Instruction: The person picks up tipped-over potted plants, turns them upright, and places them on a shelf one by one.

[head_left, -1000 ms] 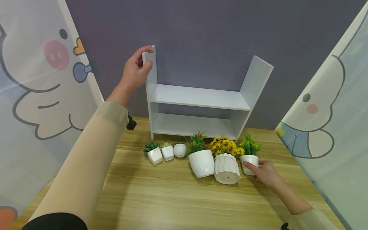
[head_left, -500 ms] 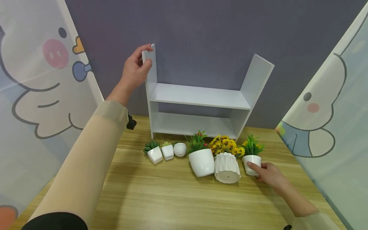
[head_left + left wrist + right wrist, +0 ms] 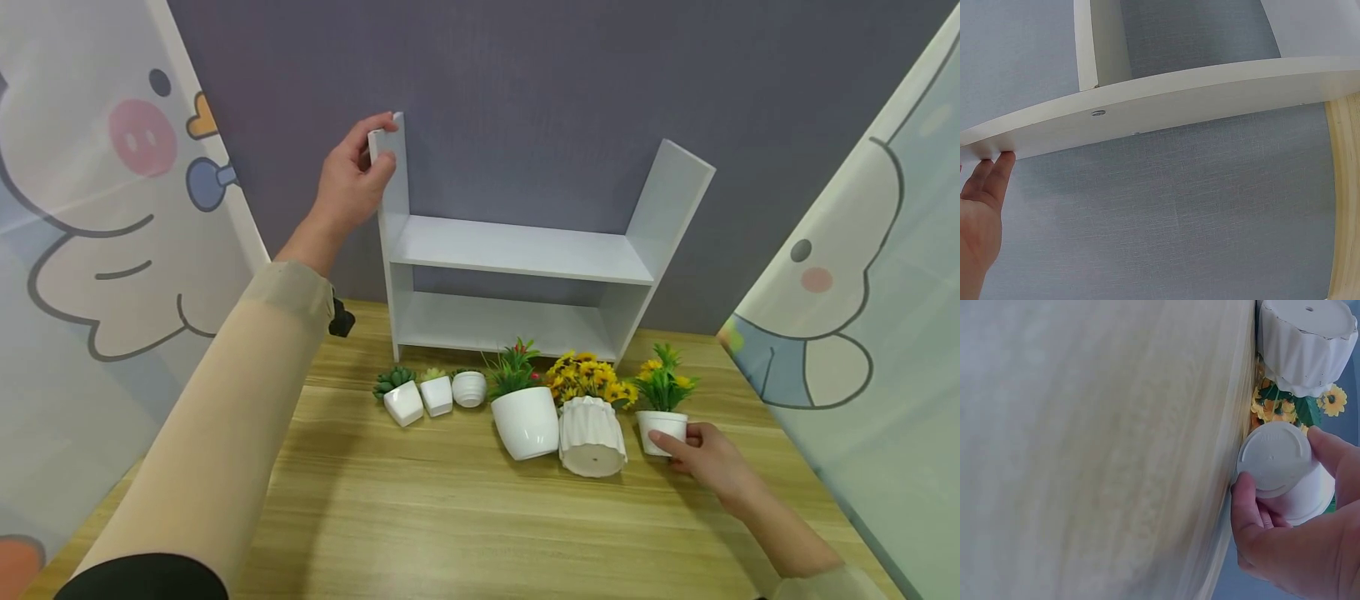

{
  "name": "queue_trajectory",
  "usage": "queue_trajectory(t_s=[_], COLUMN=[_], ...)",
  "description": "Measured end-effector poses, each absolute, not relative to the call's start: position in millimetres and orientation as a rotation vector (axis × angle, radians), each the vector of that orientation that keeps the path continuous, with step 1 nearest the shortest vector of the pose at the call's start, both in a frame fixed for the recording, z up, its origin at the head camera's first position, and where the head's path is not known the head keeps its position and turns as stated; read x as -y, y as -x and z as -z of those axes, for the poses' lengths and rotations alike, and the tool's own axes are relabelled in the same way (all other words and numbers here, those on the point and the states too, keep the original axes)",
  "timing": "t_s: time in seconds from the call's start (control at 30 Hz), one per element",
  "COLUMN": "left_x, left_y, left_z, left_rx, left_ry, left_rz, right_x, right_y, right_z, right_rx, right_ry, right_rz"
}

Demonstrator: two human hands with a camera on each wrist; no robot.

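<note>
At the upper left my left hand (image 3: pixel 352 179) grips the top of the left side panel of a white shelf (image 3: pixel 521 248). In the left wrist view its fingertips (image 3: pixel 1004 164) touch the panel's outer face. My right hand (image 3: pixel 716 467) holds a small white flowerpot (image 3: pixel 663 432) with green leaves and yellow flowers, thumb on the near side. The right wrist view shows the pot's round base (image 3: pixel 1275 459) between thumb and fingers. Beside it on the table lies a ribbed white pot (image 3: pixel 592 437) of yellow flowers, tipped with its base toward me.
A larger white pot (image 3: pixel 527 423) with red-flecked greenery lies tilted left of the ribbed one. Several small succulent pots (image 3: pixel 437 396) lie farther left, in front of the shelf. The wooden table (image 3: pixel 450 525) meets a grey wall (image 3: pixel 517 108) behind.
My right hand has moved slightly right with the small flowerpot, away from the ribbed pot, and the flowerpot has turned more upright. My left hand stays on the shelf panel.
</note>
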State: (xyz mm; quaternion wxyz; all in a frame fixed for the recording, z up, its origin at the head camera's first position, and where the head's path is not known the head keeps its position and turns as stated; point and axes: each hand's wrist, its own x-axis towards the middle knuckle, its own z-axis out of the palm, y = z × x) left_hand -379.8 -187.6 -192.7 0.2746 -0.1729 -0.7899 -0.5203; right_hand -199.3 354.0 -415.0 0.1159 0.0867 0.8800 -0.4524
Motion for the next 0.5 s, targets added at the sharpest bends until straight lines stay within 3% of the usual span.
queue_trajectory(t_s=[0.5], left_x=[190.8], left_y=[380.3], left_z=[194.8], left_rx=[2.134], left_ry=[0.458], left_rz=[1.387], right_x=[-356.7], right_y=[197.3], right_z=[414.9], right_rx=[-2.555], right_ry=[-0.236], right_rz=[1.356])
